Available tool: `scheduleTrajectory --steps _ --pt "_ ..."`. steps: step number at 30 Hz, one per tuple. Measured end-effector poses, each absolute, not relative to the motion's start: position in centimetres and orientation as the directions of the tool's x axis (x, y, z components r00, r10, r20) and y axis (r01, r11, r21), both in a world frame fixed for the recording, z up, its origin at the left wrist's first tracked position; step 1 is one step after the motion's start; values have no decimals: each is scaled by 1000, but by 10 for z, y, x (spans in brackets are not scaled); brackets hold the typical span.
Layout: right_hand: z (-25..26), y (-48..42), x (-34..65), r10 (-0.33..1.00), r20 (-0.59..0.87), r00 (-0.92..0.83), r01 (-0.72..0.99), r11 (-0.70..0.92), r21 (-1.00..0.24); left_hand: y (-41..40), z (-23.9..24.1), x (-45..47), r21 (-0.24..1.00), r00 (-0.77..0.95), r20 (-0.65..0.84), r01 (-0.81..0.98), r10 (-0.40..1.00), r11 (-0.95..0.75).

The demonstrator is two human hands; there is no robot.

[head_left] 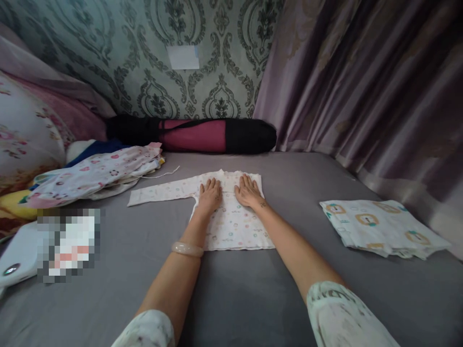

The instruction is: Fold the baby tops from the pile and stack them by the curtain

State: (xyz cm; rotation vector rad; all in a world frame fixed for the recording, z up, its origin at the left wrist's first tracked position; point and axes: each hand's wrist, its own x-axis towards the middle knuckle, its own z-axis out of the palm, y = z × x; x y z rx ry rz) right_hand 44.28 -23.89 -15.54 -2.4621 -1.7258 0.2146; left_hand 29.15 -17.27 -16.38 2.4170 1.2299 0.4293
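A small white long-sleeved shirt (235, 224) with a pastel print lies flat on the grey bed sheet (231, 299). One sleeve stretches out to the left; the right sleeve is folded in or hidden, as no sleeve sticks out on that side. Near the left shoulder, my left hand (210, 193) rests flat on the cloth with its fingers stretched out. My right hand (249, 191) presses flat on the upper right part of the shirt, fingers extended. Neither hand grips anything.
Folded cloth with a lion print (367, 224) lies at the right. A pile of clothes (97, 171) sits at the left, with a white device (25, 253) and a blurred item (74, 246) nearer. A black and red long bag (195, 136) lines the wall beside purple curtains (325, 86).
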Motion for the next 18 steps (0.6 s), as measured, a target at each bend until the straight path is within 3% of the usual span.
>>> scheduleTrajectory --steps 6,10,18 --pt "-153 -245 465 904 -83 420 895 -428 -124 -174 -161 289 302 547 27 794 837 -528" --pt "-158 -249 477 898 -35 439 890 -440 -116 -176 -160 289 230 541 23 816 841 -531" --pt "-160 -252 481 903 -24 429 896 -428 -122 -175 -157 287 270 550 -15 806 835 -526"
